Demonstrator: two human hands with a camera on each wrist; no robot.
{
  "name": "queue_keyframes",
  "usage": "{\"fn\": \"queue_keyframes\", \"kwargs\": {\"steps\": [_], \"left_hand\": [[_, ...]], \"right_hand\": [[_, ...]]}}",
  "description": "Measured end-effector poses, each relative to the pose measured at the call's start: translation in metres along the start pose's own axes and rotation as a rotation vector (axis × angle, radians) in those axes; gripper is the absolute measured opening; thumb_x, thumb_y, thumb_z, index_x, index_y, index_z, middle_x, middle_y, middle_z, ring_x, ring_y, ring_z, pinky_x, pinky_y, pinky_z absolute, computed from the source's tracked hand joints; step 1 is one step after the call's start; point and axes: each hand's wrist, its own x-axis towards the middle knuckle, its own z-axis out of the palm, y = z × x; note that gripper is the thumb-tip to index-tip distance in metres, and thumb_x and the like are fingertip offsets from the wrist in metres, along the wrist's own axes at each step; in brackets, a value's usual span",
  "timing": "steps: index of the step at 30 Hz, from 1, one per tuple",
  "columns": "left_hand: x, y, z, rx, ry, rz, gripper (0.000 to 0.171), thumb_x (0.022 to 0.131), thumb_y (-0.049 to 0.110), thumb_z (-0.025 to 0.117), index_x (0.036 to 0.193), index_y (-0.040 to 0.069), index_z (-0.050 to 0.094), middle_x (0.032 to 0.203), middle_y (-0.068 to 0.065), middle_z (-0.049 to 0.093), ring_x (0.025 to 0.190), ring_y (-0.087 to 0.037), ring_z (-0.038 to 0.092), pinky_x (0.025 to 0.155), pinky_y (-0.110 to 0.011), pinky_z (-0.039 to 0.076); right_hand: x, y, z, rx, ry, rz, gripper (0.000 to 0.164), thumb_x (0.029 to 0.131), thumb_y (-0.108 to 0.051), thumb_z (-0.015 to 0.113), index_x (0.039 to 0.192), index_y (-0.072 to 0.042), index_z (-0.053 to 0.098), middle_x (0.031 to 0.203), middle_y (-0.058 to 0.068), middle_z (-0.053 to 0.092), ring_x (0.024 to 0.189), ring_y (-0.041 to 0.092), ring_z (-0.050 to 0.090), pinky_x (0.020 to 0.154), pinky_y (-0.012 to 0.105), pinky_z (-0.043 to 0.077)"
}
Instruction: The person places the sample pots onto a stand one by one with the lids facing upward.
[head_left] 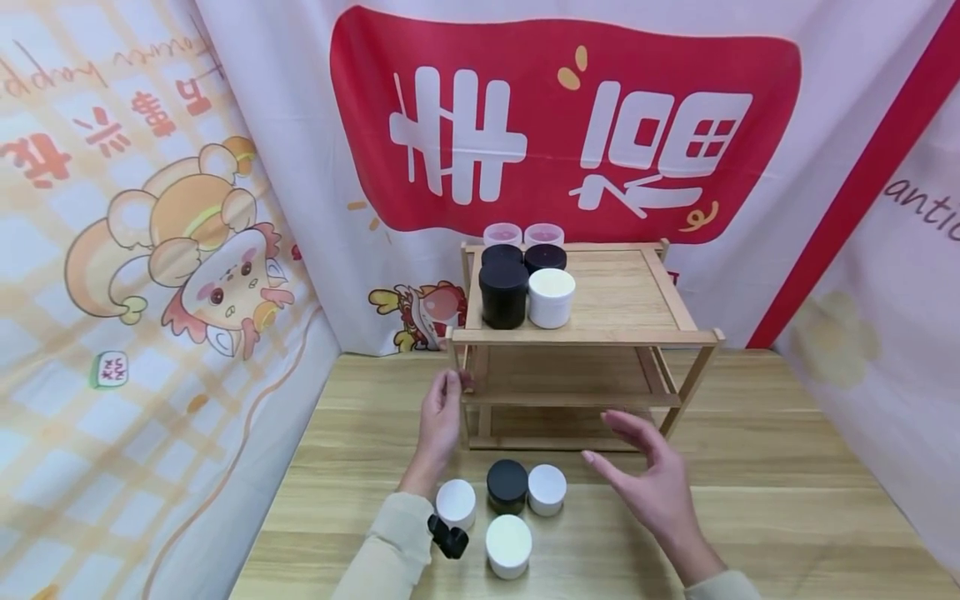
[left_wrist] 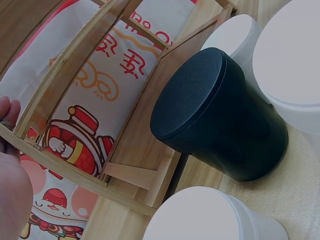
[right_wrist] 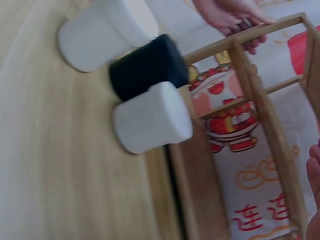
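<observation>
A wooden rack (head_left: pixel 622 292) with tiers stands against the back cloth. My left hand (head_left: pixel 440 421) grips its left side at the middle tier; in the right wrist view the left hand's fingers (right_wrist: pixel 248 27) curl round a side bar. Off the rack's front right corner, my right hand (head_left: pixel 663 496) is held with thumb and fingers spread, holding nothing. On the table before the rack stand a black jar (head_left: pixel 507 487), a white jar (head_left: pixel 547 490) beside it, another white jar (head_left: pixel 456 502) at left and one more white jar (head_left: pixel 508 546) nearest me.
Several jars stand at the left of the rack's top: two translucent ones (head_left: pixel 502 235) behind, dark-lidded ones including a front black jar (head_left: pixel 504 293), and a white jar (head_left: pixel 552 298). Printed cloth (head_left: pixel 247 400) borders the wooden table (head_left: pixel 772 508) at left, back and right.
</observation>
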Motion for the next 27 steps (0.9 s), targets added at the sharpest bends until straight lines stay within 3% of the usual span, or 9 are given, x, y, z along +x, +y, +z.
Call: {"fn": "queue_keyframes", "kwargs": {"steps": [15, 20, 27], "left_hand": [[0.002, -0.003, 0.001, -0.001, 0.006, 0.014, 0.053, 0.117, 0.043, 0.042, 0.136, -0.004, 0.06, 0.131, -0.023, 0.07, 0.127, -0.03, 0.065, 0.124, -0.051, 0.043], [0.003, -0.003, 0.0, -0.001, 0.002, 0.011, 0.053, 0.117, 0.042, 0.043, 0.137, -0.004, 0.059, 0.131, -0.022, 0.07, 0.128, -0.03, 0.064, 0.124, -0.05, 0.042], [0.003, -0.004, 0.0, 0.001, -0.007, -0.009, 0.055, 0.116, 0.045, 0.043, 0.138, -0.003, 0.059, 0.133, -0.021, 0.07, 0.131, -0.032, 0.063, 0.126, -0.051, 0.041]], "right_hand": [[-0.035, 0.059, 0.032, -0.042, -0.001, 0.105, 0.072, 0.07, -0.02, 0.104, 0.134, -0.015, 0.071, 0.133, 0.004, 0.076, 0.118, 0.007, 0.07, 0.106, 0.006, 0.044], [-0.048, 0.081, 0.044, -0.002, 0.003, 0.135, 0.078, 0.066, -0.016, 0.105, 0.136, -0.013, 0.07, 0.135, 0.007, 0.076, 0.12, 0.022, 0.072, 0.105, 0.006, 0.044], [-0.06, 0.097, 0.06, 0.097, 0.01, 0.138, 0.082, 0.064, -0.011, 0.106, 0.137, -0.005, 0.068, 0.134, 0.017, 0.074, 0.121, 0.016, 0.072, 0.106, 0.011, 0.05]]}}
